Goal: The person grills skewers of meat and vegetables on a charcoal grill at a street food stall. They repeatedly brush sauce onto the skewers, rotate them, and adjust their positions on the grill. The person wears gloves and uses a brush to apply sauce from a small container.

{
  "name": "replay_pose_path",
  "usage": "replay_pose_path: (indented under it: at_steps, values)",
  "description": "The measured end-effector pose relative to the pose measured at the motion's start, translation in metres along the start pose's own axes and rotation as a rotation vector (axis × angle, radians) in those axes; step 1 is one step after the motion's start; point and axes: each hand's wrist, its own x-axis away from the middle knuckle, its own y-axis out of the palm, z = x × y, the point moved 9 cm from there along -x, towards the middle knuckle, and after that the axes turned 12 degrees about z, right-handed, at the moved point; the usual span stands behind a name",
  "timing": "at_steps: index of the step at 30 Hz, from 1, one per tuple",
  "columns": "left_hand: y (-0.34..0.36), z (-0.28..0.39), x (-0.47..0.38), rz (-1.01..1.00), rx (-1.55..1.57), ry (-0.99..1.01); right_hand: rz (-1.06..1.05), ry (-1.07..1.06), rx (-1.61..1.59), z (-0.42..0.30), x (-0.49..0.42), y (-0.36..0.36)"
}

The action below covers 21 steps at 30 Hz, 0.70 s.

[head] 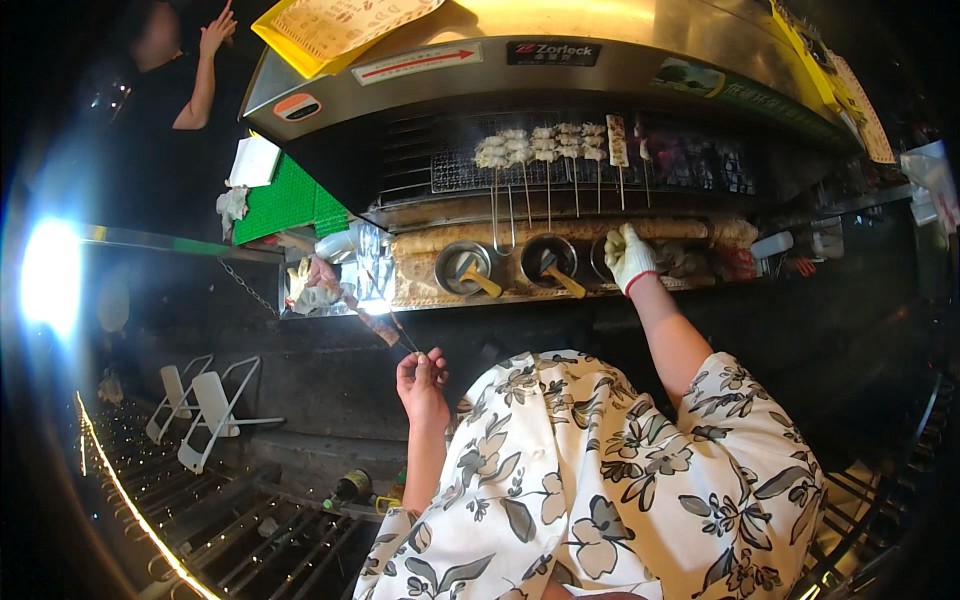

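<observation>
My bare left hand (424,379) pinches the thin ends of skewers at waist height. Browned meat on the skewers (381,328) points up and left, towards the metal counter's near edge. My right hand (630,259) wears a white knit glove with a red cuff. Its fingers are curled beside a partly covered metal bowl (598,261); whether they grip anything is hidden. Two more metal bowls, one at left (442,281) and one in the middle (528,262), each hold a yellow-handled brush (480,280). Several pale meat skewers (546,142) lie on the grill mesh (454,176), handles towards me.
A steel hood (637,26) overhangs the grill. Crumpled gloves and cloth (311,289) lie at the counter's left end, near a green mat (274,202). Another person (161,97) stands at far left. White folding chairs (214,405) are at lower left, a bottle (352,486) near the railing.
</observation>
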Motion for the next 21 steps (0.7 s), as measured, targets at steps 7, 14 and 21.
replay_pose_path:
  at_steps: [7, 14, 21]
  values:
    - [0.037, -0.015, 0.025, 0.032, 0.020, -0.014, -0.010, 0.401, -0.270, -0.006, -0.023, 0.049]
    - [0.060, -0.029, 0.046, 0.074, 0.047, 0.006, -0.111, 0.246, -0.072, -0.024, -0.014, 0.055]
    - [0.073, -0.040, 0.053, 0.083, 0.060, 0.021, -0.072, 0.145, 0.003, -0.030, -0.019, 0.046]
